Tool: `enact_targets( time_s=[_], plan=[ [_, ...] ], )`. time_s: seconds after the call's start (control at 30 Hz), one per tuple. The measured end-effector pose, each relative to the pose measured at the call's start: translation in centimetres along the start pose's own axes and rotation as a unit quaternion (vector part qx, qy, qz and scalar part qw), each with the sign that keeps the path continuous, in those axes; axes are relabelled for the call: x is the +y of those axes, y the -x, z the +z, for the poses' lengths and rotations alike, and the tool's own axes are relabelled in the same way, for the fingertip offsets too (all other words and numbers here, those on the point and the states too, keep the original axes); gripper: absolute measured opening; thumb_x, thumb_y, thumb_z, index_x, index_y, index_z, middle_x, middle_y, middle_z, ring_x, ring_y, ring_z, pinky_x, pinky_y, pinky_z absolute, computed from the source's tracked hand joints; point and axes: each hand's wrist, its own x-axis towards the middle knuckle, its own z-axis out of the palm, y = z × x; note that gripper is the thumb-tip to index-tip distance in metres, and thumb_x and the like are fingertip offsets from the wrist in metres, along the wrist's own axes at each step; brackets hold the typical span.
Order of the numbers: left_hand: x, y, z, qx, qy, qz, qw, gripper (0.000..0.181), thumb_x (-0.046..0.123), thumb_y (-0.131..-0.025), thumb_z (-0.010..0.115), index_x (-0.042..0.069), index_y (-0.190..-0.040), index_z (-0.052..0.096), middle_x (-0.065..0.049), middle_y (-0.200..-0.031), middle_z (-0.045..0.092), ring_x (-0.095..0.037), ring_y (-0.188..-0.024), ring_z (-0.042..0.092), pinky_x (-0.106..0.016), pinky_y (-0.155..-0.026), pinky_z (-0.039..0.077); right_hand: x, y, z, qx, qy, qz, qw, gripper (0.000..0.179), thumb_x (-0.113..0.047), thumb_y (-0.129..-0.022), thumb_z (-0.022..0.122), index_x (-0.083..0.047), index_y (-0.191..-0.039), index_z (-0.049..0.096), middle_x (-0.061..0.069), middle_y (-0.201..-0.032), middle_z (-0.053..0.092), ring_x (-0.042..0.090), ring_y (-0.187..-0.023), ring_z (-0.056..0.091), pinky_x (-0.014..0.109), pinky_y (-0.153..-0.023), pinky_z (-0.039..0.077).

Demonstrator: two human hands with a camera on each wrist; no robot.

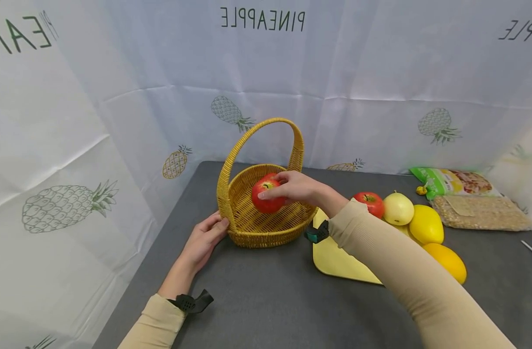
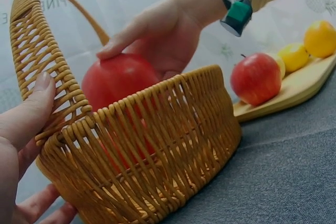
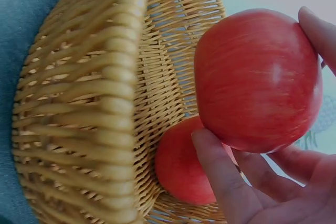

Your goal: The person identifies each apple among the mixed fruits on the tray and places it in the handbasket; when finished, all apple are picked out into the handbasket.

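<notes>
A wicker basket [image 1: 266, 239] with a tall arched handle stands on the dark table. My left hand [image 1: 207, 238] grips its left end; in the left wrist view the thumb [image 2: 39, 100] lies on the foot of the handle and other fingers sit low against the side. Over the basket's opening, my right hand [image 1: 294, 188] holds a red apple [image 3: 257, 82] between thumb and fingers. Below that one, a second red apple [image 3: 184, 163] lies inside the basket, partly covered by the held apple and my fingers.
Right of the basket is a yellow tray [image 1: 342, 259], partly hidden by my right forearm. By it are a red apple [image 1: 370, 203], a pale round fruit [image 1: 398, 208] and yellow fruits [image 1: 426, 224]. Food bags [image 1: 479, 213] lie farther right. A printed curtain [image 1: 362, 63] hangs behind.
</notes>
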Motion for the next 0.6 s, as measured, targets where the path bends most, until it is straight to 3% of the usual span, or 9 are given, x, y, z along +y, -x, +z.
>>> enact_targets(
  time_s=[0.17,0.43,0.6],
  plan=[
    [-0.1,-0.2,0.0,0.005,0.0,-0.001,1.0,0.013,0.018,-0.107,0.059,0.019,-0.106,0.072,-0.012,-0.166,0.025,-0.027,-0.154,0.02,-0.023,-0.106,0.043,-0.5,-0.7,0.3,0.009,0.025,0.011,0.9996,0.072,-0.043,-0.082,0.087,-0.011,-0.137,0.054,0.01,-0.13,0.056,0.026,-0.116,0.058,0.041,-0.092,0.056],
    [-0.1,-0.2,0.2,0.014,0.002,-0.013,0.9998,0.011,0.017,-0.106,0.06,0.018,-0.107,0.072,-0.012,-0.166,0.024,-0.027,-0.154,0.019,-0.024,-0.107,0.043,-0.8,-1.7,0.3,0.007,0.055,0.005,0.9985,0.076,-0.042,-0.08,0.089,-0.014,-0.142,0.053,0.009,-0.131,0.055,0.028,-0.117,0.057,0.049,-0.097,0.054],
    [0.1,-0.2,0.1,0.016,0.002,-0.013,0.9998,0.012,0.017,-0.106,0.061,0.02,-0.106,0.072,-0.013,-0.166,0.024,-0.027,-0.153,0.02,-0.023,-0.105,0.044,-1.1,-2.7,0.9,0.017,0.093,-0.002,0.9956,0.079,-0.044,-0.079,0.09,-0.015,-0.143,0.054,0.008,-0.131,0.055,0.026,-0.116,0.057,0.041,-0.089,0.057]
  ],
)
